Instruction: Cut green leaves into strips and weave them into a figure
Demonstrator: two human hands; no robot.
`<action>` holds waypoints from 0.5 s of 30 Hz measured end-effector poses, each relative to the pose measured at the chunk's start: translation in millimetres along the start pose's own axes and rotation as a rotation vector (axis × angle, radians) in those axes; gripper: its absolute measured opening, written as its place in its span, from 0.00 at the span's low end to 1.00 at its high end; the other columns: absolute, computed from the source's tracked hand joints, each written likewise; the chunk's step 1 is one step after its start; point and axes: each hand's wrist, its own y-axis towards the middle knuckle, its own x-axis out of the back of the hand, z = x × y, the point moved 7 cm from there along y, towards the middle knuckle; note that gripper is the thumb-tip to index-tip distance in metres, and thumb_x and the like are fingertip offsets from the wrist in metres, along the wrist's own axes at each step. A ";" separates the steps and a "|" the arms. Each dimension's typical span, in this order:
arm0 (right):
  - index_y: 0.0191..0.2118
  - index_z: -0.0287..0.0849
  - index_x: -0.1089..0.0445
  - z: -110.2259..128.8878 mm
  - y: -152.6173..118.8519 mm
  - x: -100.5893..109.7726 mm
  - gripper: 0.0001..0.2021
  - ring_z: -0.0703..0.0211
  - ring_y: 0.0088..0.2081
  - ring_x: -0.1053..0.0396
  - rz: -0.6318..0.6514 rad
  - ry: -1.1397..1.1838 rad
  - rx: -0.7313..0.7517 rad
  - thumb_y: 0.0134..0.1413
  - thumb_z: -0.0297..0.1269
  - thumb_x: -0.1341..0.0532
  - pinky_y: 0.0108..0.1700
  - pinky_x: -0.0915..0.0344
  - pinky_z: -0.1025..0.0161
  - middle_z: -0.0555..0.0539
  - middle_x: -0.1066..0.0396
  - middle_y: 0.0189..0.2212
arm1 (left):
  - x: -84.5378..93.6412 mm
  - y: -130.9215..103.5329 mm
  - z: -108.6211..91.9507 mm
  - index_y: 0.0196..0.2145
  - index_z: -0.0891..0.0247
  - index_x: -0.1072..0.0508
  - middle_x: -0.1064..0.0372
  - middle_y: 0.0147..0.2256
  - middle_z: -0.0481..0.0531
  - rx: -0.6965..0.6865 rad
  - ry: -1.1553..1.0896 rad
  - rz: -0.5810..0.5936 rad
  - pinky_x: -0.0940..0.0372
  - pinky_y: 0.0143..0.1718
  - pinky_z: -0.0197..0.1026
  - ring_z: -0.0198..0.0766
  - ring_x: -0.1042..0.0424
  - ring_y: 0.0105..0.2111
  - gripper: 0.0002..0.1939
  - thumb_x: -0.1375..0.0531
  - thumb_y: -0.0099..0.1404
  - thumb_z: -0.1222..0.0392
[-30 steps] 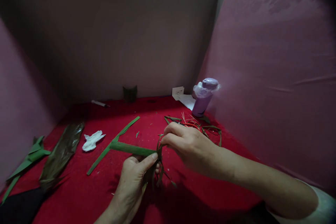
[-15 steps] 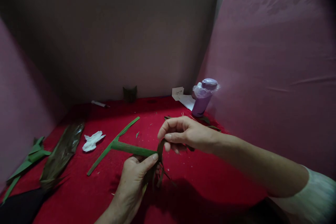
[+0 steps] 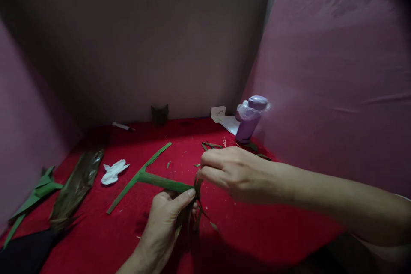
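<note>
A green leaf piece (image 3: 165,182) with a long crosswise strip at its far end reaches leftward from my left hand (image 3: 168,222). My left thumb presses on its near end, fingers wrapped beneath it. Dark, thin leaf strips (image 3: 198,214) hang below that end. Just right of the thumb, my right hand (image 3: 233,173) is closed, thumb and fingers pinched at the upper end of a brown leaf strip (image 3: 198,184). The fingertips of my right hand are partly hidden by the back of the hand.
On the red cloth (image 3: 257,227) are a crumpled white tissue (image 3: 114,172), a wide brown leaf (image 3: 77,186), folded green leaves (image 3: 41,192), a marker-like tube (image 3: 123,126), white cards (image 3: 228,123) and leaf scraps (image 3: 212,145). A purple bottle (image 3: 247,126) stands at the right wall.
My right hand has turned palm down and its fingers have closed more at the brown strip. The right forearm has swung lower. My left hand has hardly moved.
</note>
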 end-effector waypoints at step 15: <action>0.34 0.40 0.31 -4.4 -6.9 10.3 0.11 0.60 0.35 0.38 -0.187 -0.168 0.121 0.61 0.27 0.50 0.37 0.44 0.59 0.49 0.30 0.34 | -12.6 -6.7 -1.8 0.23 0.67 0.28 0.33 0.16 0.47 0.040 -0.004 0.107 0.40 0.16 0.35 0.31 0.37 0.14 0.09 0.32 0.46 0.61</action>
